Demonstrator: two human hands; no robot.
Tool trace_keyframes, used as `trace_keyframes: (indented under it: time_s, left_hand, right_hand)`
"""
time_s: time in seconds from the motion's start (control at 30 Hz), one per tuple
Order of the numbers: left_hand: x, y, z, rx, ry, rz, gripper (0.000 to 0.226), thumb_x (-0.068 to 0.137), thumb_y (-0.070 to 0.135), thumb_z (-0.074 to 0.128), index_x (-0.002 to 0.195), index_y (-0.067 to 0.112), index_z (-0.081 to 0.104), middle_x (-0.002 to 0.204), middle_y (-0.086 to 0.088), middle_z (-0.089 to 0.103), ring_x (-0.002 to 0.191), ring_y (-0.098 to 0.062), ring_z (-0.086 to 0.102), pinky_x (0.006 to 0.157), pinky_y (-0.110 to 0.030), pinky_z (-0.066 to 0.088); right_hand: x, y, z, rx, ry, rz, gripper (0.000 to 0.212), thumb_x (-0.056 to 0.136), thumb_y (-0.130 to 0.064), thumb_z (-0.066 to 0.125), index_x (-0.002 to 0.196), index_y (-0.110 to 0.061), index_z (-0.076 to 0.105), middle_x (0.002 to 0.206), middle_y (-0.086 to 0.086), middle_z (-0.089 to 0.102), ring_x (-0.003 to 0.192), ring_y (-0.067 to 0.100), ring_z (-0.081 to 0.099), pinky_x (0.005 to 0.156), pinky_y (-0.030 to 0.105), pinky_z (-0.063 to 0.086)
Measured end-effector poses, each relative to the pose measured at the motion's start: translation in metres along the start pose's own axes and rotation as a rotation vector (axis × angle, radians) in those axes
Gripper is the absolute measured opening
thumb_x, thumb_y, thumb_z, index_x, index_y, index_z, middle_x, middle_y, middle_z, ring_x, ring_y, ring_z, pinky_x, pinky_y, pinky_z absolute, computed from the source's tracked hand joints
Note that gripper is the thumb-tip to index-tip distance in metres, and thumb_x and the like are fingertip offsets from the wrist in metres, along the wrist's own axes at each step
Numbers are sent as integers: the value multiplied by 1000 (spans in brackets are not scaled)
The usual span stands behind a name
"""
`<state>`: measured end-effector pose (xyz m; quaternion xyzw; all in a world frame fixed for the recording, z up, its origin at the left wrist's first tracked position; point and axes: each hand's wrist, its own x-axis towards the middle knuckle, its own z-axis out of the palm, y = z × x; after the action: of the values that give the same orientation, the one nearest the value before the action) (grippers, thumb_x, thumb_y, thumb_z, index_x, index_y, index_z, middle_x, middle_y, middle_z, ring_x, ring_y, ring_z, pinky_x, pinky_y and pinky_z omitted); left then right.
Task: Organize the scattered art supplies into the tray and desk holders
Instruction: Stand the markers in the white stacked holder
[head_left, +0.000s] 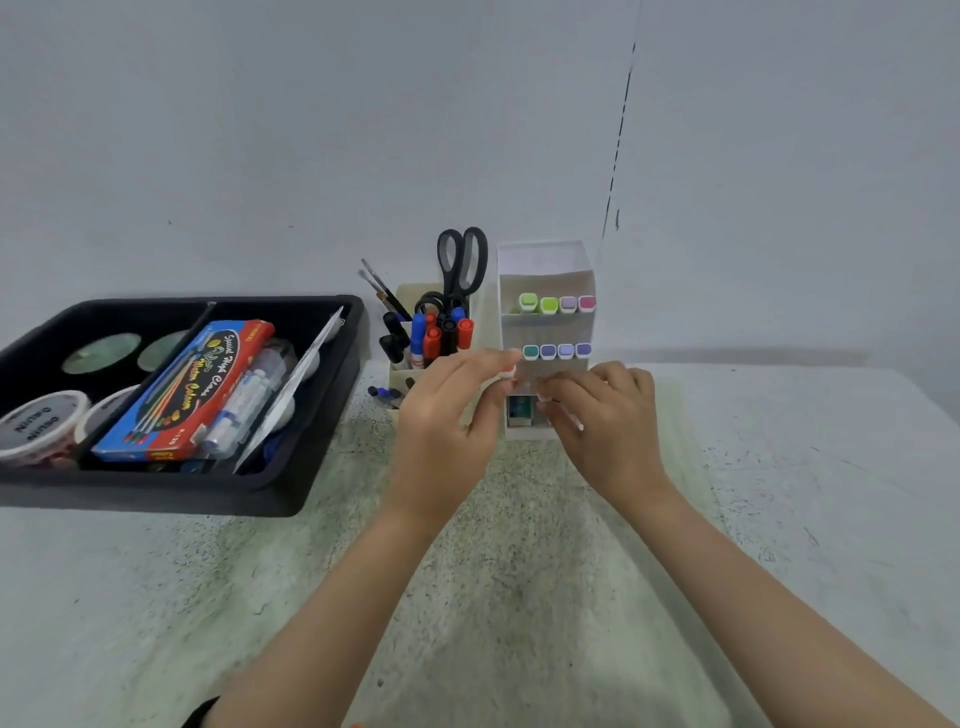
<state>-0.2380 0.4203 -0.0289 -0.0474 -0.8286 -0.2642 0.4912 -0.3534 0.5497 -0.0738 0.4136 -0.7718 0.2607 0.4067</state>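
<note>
From the head view, a white tiered marker holder (540, 257) stands at the back of the counter (519, 597), and both hands are raised right in front of its lower tiers. The left hand (447, 415) has its grip pinched on a small white marker (506, 370) with a red-orange end, held just at the holder's left edge. The right hand (608, 421) is curled, its grip closed around a pale stick (569, 418) that is too blurred to name, low against the holder's front. Pastel-capped markers (549, 305) fill the holder's two upper tiers. Touching the holder's left side is a beige pen cup (402, 293) holding scissors (462, 260) and pens. Well left of the holder sits a black tray (234, 499) with a watercolour box (192, 384) inside.
</note>
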Motion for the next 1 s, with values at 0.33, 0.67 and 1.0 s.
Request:
trace_keyframes:
  time_s: [0.33,0.67,1.0]
  left_hand:
    - [-8,-19,24,110,-72,62,19,81,0,69,99,5,72,95,-3,72,89,-14,65,82,-25,52]
    - [-12,-18,42,288,-259,-111,9,80,-2,64,86,4,61,57,-6,58,42,-22,53,40,-21,32]
    - [-13,-23,53,188,-305,-192,9,86,-2,53,93,1,57,68,-13,65,54,-32,61,45,-39,50]
  right_hand:
    - [-5,-1,7,57,-10,130,11,80,-21,63,87,-21,72,96,0,66,84,19,48,70,28,28]
    - [-15,-5,3,40,-52,180,23,85,-21,58,104,-22,71,99,9,59,85,17,41,70,27,28]
    - [-18,-8,4,65,-51,192,31,79,-12,64,109,-20,69,103,10,59,85,18,42,70,28,31]
